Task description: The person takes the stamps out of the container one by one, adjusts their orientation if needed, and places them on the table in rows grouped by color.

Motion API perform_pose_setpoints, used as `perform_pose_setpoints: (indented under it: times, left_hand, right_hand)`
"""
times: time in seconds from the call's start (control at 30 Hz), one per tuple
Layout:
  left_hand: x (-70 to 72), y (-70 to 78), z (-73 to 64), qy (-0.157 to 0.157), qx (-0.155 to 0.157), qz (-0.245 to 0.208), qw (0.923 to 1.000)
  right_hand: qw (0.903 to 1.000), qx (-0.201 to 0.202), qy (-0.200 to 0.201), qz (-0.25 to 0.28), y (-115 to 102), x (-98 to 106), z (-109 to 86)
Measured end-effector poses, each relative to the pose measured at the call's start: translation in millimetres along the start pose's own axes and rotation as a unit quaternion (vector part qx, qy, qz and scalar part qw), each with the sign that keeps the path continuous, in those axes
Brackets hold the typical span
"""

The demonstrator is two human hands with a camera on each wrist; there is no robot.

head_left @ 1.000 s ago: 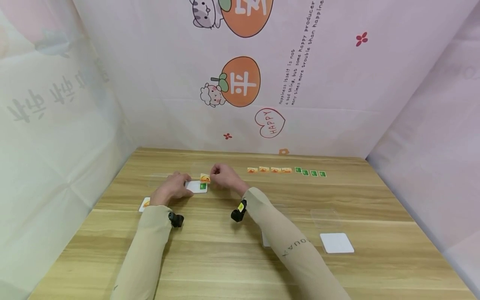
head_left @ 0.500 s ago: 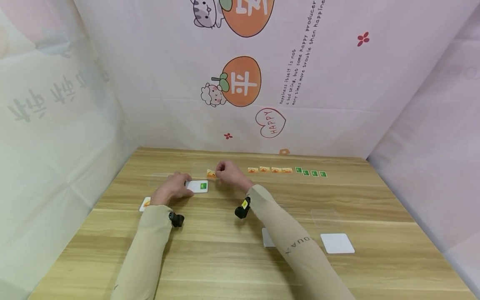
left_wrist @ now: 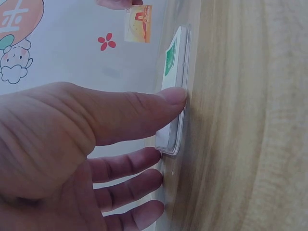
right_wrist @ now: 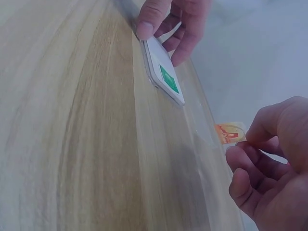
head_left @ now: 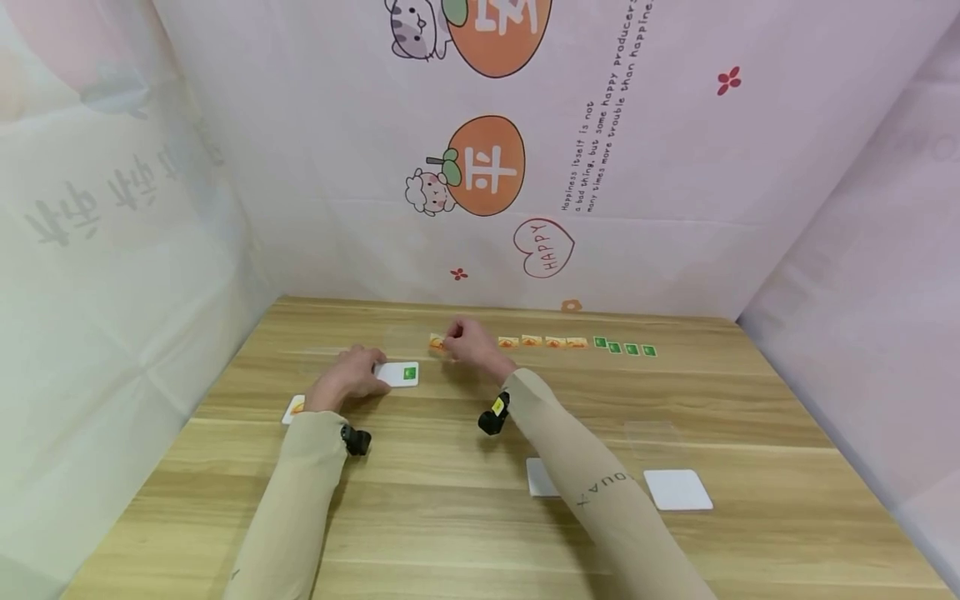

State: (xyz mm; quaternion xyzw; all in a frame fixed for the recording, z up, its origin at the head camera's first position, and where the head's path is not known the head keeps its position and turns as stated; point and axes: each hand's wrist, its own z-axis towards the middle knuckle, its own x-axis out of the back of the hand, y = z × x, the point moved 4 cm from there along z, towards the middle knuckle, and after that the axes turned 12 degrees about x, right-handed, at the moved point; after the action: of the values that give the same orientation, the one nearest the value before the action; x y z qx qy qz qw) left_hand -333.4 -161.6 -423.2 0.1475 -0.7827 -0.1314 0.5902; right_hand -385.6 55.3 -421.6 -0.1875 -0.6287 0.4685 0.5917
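Observation:
My left hand [head_left: 348, 377] holds a white rectangular slab with a clear rim [head_left: 393, 374] by its edges on the wooden table. The thumb [left_wrist: 168, 103] presses one long side in the left wrist view. A small green stamp [head_left: 410, 372] lies on the slab's right end. My right hand [head_left: 472, 346] pinches a small orange-and-yellow stamp [right_wrist: 230, 133] between thumb and index finger, to the right of the slab and farther back. Its other fingers are curled in toward the palm.
Several orange stamps [head_left: 531, 341] and green stamps [head_left: 632, 349] lie in a row at the back. White slabs sit at right [head_left: 678, 489] and partly behind the right sleeve [head_left: 542, 478]. Another slab [head_left: 293, 408] lies left, near clear sheets. Printed cloth [head_left: 337, 208] hangs behind.
My right hand has moved right with the orange stamp, away from above the white slab, uncovering the green stamp. The left hand keeps its hold on the slab.

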Motion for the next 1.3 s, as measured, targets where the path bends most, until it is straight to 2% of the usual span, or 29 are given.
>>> perform_pose_setpoints:
  times: [0.6, 0.8, 1.13, 1.3]
  left_hand:
    - [0.4, 1.9, 0.1, -0.001, -0.005, 0.001, 1.0000]
    - [0.0, 2.4, -0.3, -0.003, -0.005, -0.002, 1.0000]
    - [0.9, 2.4, -1.0, -0.002, -0.007, -0.003, 1.0000]
    - [1.0, 2.0, -0.8, -0.004, -0.006, 0.002, 1.0000]
  right_hand:
    - [0.9974, -0.002, 0.027, -0.066, 3, 12, 2.2]
    - [0.9975, -0.003, 0.026, -0.065, 9, 15, 4.8]
    - [0.9978, -0.010, -0.003, -0.066, 16, 24, 10.6]
    - [0.9953, -0.011, -0.013, -0.096, 14, 28, 13.0]
